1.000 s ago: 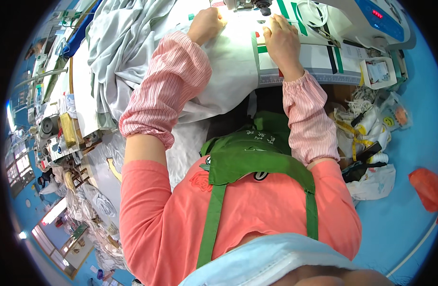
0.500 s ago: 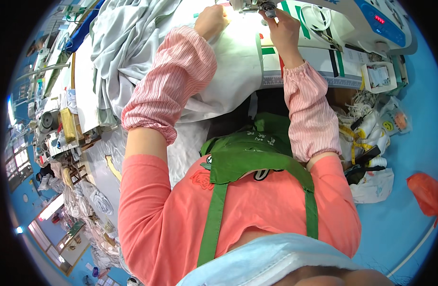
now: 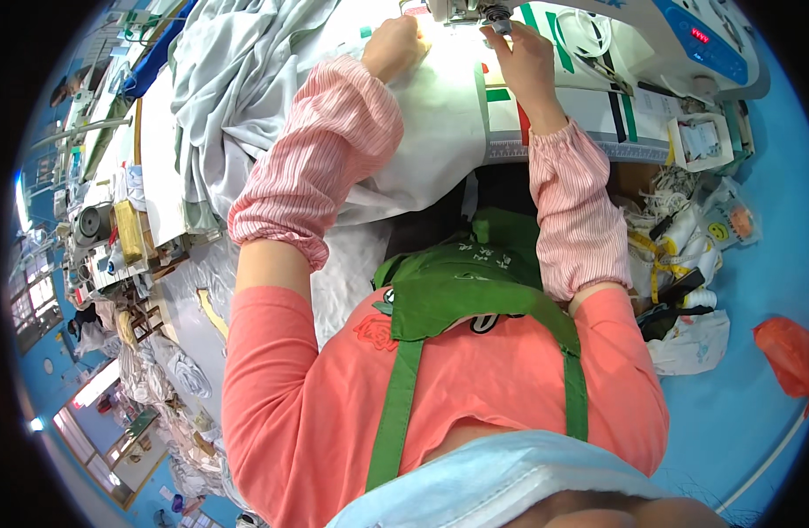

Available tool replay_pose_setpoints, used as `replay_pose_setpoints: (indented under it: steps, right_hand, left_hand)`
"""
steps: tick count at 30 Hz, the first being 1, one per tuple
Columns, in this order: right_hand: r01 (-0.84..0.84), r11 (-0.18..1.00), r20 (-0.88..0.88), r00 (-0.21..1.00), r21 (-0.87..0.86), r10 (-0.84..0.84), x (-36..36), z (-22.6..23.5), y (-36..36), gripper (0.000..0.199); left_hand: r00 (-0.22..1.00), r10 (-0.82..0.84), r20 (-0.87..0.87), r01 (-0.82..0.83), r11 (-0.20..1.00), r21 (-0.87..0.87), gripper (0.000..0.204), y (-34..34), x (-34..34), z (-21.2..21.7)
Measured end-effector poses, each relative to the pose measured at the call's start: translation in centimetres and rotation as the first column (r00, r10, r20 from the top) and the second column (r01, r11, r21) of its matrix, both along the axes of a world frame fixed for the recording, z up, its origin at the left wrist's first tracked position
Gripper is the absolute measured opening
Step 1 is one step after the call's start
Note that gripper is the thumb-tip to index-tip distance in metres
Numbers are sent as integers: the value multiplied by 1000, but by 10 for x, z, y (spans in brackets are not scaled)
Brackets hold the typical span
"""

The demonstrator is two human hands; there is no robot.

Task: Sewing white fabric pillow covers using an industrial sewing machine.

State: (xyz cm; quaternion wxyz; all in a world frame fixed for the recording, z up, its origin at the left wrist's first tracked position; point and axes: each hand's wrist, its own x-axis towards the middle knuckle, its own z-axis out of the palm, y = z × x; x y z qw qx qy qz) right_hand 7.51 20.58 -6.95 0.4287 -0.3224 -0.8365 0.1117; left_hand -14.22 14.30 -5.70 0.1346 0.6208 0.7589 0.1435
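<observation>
White cloth (image 3: 431, 123) lies under the sewing machine head (image 3: 461, 11), spreading down over the table's front edge. My left hand (image 3: 394, 48) rests on it just left of the lit needle area, fingers curled and closed on the cloth. At the cloth's right side, just below a round grey knob (image 3: 497, 18) on the machine head, my right hand (image 3: 529, 66) has its thumb and fingers apart. The knob partly hides those fingertips, and I see nothing held there. Pink striped sleeve covers (image 3: 321, 158) are on both forearms.
A heap of grey-white fabric (image 3: 233, 79) lies on the left of the table. A ruler strip (image 3: 510, 150) runs along the front edge. Scissors (image 3: 617, 81) and a small white box (image 3: 699, 141) are at right. Below hang thread cones and plastic bags (image 3: 690, 343).
My right hand has shifted slightly down from the round knob, its thumb and fingers further apart. My left hand has moved slightly right and down. The cloth has shifted a little to the right.
</observation>
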Motion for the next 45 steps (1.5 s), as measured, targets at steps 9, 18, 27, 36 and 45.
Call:
replay_pose_setpoints:
  steps: [9, 18, 27, 36, 45]
  right_hand:
    - [132, 988, 295, 944, 81, -150, -8, 21, -71, 30]
    - [-676, -74, -623, 712, -733, -325, -14, -2, -60, 39]
    - [-569, -407, -695, 638, -715, 330, -14, 3, -277, 44]
    - [-543, -457, -638, 767, -704, 71, 121, 32, -308, 61]
    - [-630, -449, -731, 677, -634, 82, 144, 27, -309, 45]
  left_hand:
    - [997, -24, 73, 22, 999, 25, 22, 1, -9, 7]
    - [996, -85, 42, 65, 934, 351, 48, -47, -53, 28]
    - [977, -179, -114, 188, 980, 71, 40, -88, -61, 42]
    - [473, -685, -553, 573, 716, -397, 33, -113, -98, 4]
    - [481, -876, -17, 872, 477, 109, 16, -193, 118, 89]
